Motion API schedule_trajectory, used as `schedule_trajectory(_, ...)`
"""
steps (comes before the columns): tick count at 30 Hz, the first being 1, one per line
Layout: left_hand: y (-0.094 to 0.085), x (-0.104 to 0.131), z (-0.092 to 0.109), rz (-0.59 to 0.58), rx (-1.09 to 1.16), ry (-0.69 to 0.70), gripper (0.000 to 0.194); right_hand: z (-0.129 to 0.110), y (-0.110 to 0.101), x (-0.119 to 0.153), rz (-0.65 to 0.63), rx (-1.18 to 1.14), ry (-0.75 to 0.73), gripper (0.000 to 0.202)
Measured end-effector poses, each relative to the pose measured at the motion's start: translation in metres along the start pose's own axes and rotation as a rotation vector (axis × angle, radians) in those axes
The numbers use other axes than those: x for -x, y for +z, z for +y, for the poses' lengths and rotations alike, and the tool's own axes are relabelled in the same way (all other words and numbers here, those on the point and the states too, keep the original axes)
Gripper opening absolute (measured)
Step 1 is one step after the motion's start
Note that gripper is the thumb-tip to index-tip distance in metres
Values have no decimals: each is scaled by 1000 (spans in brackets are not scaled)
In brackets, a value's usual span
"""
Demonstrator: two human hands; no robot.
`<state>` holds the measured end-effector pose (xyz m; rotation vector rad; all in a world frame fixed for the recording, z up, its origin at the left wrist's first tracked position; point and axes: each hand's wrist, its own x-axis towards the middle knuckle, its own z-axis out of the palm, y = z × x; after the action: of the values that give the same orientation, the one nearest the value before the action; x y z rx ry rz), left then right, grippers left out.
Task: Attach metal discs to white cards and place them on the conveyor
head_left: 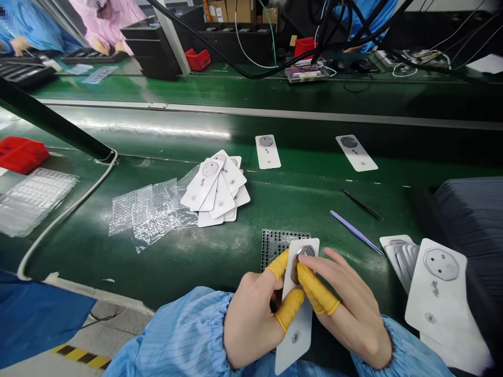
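A white phone back cover (293, 335) with a grey octagonal camera ring near its top is held tilted in front of me. My left hand (255, 314) is closed on its left edge, thumb and forefinger in yellow finger cots. My right hand (341, 298) presses yellow-cotted fingers against the camera ring. What lies under those fingertips is hidden. Just behind the cover lies a clear sheet with rows of black dots (275, 242), partly covered by my left hand. Further right are lavender tweezers (356, 232) and dark tweezers (363, 204).
A fanned pile of white covers (222, 196) lies beside bubble wrap bags (153, 209). Two single covers (268, 157) (361, 159) lie further back. More covers (436, 293) stack at right by a dark foam tray (471, 209). A red bin (22, 154) stands left; co-workers sit across.
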<state>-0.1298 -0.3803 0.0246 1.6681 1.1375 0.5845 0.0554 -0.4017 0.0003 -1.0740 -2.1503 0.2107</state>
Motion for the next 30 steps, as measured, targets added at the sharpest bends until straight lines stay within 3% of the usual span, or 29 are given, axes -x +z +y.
schedule_trajectory(6,0,-3,0,-57,83,-35,12,-2,3,3,-74,141,-113,34)
schedule_trajectory(11,2,-4,-4,-82,115,-49,16,-9,5,7,-171,309,-81,41)
schedule_trajectory(13,2,-6,-2,-101,170,-57,8,-8,5,7,-138,275,-74,43)
schedule_trajectory(16,1,-7,4,-113,250,-1,13,-7,5,7,-46,143,-81,48)
schedule_trajectory(18,1,-6,8,-58,230,68,2,-8,5,7,-25,125,-73,52)
schedule_trajectory(21,2,-3,10,60,141,155,19,-12,3,6,-23,156,-59,58)
schedule_trajectory(23,2,-2,10,120,154,188,15,-15,0,5,-11,131,-55,60)
schedule_trajectory(25,2,-3,9,132,259,186,1,-18,-3,2,4,55,-28,60)
schedule_trajectory(28,4,-7,6,75,490,84,23,-22,-4,-2,41,-56,68,57)
schedule_trajectory(30,5,-9,4,52,600,17,25,-26,-3,-4,66,-88,138,55)
